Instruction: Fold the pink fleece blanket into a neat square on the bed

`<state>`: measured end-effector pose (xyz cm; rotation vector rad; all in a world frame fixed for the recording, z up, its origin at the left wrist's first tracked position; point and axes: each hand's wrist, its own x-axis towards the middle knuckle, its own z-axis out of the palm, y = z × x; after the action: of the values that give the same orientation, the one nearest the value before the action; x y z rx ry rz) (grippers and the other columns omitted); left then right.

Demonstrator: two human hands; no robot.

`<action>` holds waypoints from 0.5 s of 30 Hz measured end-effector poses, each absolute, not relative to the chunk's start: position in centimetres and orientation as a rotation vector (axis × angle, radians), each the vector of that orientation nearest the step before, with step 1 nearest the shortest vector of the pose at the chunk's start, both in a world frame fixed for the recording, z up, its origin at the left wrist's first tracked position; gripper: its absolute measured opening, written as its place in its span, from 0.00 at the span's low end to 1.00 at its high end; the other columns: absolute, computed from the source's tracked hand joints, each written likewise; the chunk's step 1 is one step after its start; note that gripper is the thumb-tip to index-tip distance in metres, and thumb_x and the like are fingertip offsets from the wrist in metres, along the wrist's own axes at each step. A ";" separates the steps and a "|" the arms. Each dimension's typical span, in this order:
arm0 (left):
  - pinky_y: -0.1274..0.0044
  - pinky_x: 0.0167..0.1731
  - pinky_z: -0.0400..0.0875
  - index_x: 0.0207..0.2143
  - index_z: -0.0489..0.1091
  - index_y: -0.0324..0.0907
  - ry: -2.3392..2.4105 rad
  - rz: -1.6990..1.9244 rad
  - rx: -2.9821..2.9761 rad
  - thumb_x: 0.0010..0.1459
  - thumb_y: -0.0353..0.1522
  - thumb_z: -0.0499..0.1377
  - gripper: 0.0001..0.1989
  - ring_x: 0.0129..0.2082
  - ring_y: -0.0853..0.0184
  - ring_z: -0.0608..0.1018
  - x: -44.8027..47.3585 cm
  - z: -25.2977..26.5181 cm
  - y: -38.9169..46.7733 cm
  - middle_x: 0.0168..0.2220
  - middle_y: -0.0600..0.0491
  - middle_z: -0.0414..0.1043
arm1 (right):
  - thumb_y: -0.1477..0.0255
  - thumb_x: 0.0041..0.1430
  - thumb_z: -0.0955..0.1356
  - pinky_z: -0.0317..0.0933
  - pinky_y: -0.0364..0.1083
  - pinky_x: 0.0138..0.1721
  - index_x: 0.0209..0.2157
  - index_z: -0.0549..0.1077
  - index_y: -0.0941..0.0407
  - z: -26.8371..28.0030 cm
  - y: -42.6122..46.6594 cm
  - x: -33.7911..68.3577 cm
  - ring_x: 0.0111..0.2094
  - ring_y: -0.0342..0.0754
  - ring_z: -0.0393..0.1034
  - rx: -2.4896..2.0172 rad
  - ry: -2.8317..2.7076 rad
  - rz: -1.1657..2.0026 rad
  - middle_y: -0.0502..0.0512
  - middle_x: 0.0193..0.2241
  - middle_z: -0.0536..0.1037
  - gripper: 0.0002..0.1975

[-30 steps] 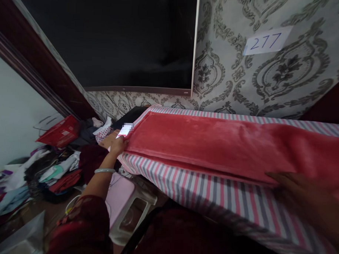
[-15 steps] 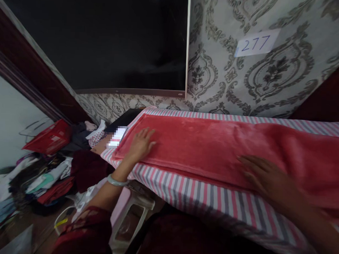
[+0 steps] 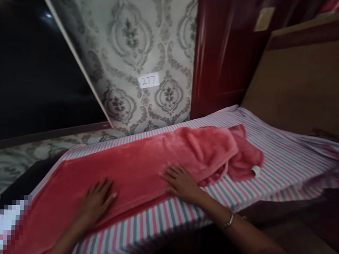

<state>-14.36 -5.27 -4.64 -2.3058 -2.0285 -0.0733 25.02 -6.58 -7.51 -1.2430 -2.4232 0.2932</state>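
A red plush blanket [image 3: 135,159], folded into a long strip, lies on a striped cloth [image 3: 279,153] that covers the table. Its left and middle parts are flat, while the right end is bunched up, with a small white tag [image 3: 256,171] showing at the corner. My left hand [image 3: 96,200] rests palm down on the flat left part, fingers spread. Farther right, my right hand [image 3: 181,183] lies on the blanket near its front edge, also palm down with the fingers apart. Neither hand grasps the fabric.
A dark television screen [image 3: 40,70] stands at the left against patterned wallpaper [image 3: 131,33]. The wall bears a paper marked 277 [image 3: 149,80]. Behind the table's right end are a dark red panel [image 3: 222,54] and a large brown board [image 3: 307,80].
The view has swung to the right, bringing the blanket's bunched end and the brown board into sight. My left hand has slid right along the blanket, closer to my right hand.
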 end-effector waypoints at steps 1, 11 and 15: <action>0.56 0.64 0.63 0.63 0.70 0.40 -1.988 -0.153 -2.316 0.66 0.44 0.50 0.29 0.66 0.49 0.68 -13.5 -4.0 -4.1 0.66 0.41 0.66 | 0.59 0.70 0.66 0.49 0.61 0.69 0.66 0.68 0.52 -7.3 -6.7 25.5 0.68 0.57 0.56 -1.170 -2.399 0.328 0.60 0.67 0.66 0.27; 0.59 0.66 0.58 0.68 0.61 0.36 -1.757 -0.155 -2.580 0.67 0.40 0.52 0.30 0.70 0.49 0.62 6.6 -1.1 7.1 0.69 0.36 0.60 | 0.60 0.66 0.62 0.68 0.59 0.55 0.46 0.80 0.52 -3.5 -7.9 43.0 0.50 0.58 0.75 -1.387 -1.367 0.046 0.59 0.47 0.82 0.19; 0.52 0.65 0.56 0.70 0.58 0.39 -1.781 -0.046 -2.492 0.70 0.41 0.47 0.30 0.71 0.45 0.59 10.3 -3.1 7.0 0.72 0.36 0.54 | 0.62 0.57 0.64 0.69 0.59 0.53 0.49 0.78 0.56 -3.9 -7.7 51.7 0.48 0.59 0.76 -1.628 -1.087 0.037 0.62 0.49 0.81 0.22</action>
<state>10.34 7.01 -3.14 -2.4925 -1.7814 -0.0460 51.74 -7.73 -3.94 -1.6277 -1.0868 0.0367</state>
